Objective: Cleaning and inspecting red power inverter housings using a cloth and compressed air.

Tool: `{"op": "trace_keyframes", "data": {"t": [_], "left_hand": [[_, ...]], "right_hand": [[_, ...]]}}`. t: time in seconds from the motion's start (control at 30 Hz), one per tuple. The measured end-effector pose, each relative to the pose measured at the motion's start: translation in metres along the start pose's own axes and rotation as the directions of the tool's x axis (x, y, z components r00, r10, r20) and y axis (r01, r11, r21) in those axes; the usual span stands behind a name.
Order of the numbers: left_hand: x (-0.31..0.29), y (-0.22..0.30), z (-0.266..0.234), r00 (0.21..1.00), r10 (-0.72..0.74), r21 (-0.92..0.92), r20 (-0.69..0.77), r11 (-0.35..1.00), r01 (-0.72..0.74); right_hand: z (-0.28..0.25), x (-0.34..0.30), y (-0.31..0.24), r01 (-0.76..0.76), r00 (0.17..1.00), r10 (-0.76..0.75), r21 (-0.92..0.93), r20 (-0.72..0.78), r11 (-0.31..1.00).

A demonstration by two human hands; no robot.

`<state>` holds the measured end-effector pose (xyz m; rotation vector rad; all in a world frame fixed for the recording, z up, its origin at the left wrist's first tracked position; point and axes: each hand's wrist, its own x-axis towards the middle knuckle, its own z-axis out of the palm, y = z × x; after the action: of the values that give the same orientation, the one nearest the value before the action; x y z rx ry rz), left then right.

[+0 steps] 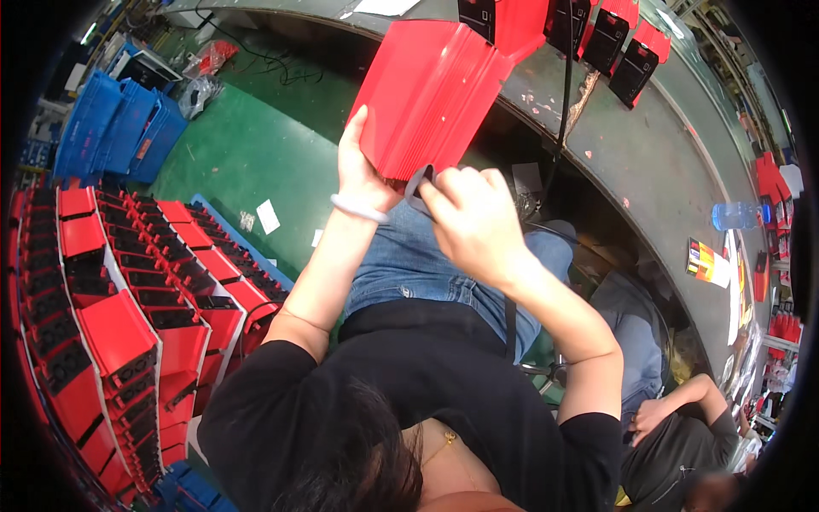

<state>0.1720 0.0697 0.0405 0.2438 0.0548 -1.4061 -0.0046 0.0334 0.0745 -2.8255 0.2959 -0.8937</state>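
Note:
A red ribbed box-shaped housing (435, 94) is tilted up in front of me, over my lap. My left hand (365, 171) is closed around its lower left side, with the thumb along the edge. My right hand (473, 218) is closed, knuckles up, just below the housing's near end. A dark grey curved band (416, 186) is pinched between its fingers, close against the housing. Its exact kind cannot be made out, and the housing's near end is partly hidden by my hands.
Several red and black units (638, 66) stand on the grey workbench (614, 145), where a black cable hangs down. A blue-capped bottle (738, 215) is farther right. Stacked red units (119, 333) fill the left, below blue crates (115, 128). A co-worker (682, 435) sits at my right.

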Motion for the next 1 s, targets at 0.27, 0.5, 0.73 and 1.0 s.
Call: {"op": "trace_keyframes", "data": {"t": [0.27, 0.5, 0.73, 1.0], "left_hand": [[-0.007, -0.011, 0.006, 0.995, -0.053, 0.150, -0.089, 0.986, 0.066], [-0.011, -0.014, 0.012, 0.991, -0.134, 0.025, 0.004, 0.991, 0.133], [-0.012, -0.013, 0.018, 0.994, -0.083, 0.066, -0.075, 0.994, 0.088], [-0.009, -0.011, 0.022, 0.979, 0.027, 0.214, -0.201, 0.977, 0.017]], "right_hand": [[-0.058, 0.050, 0.058, -0.161, 0.830, 0.360, 0.435, -0.425, 0.886], [-0.039, 0.067, 0.067, -0.090, 0.824, 0.115, 0.072, -0.555, 0.993], [-0.042, 0.066, 0.072, -0.048, 0.898, -0.121, -0.367, -0.424, 0.929], [-0.027, 0.051, 0.055, 0.144, 0.935, -0.234, -0.319, -0.265, 0.937]]}}
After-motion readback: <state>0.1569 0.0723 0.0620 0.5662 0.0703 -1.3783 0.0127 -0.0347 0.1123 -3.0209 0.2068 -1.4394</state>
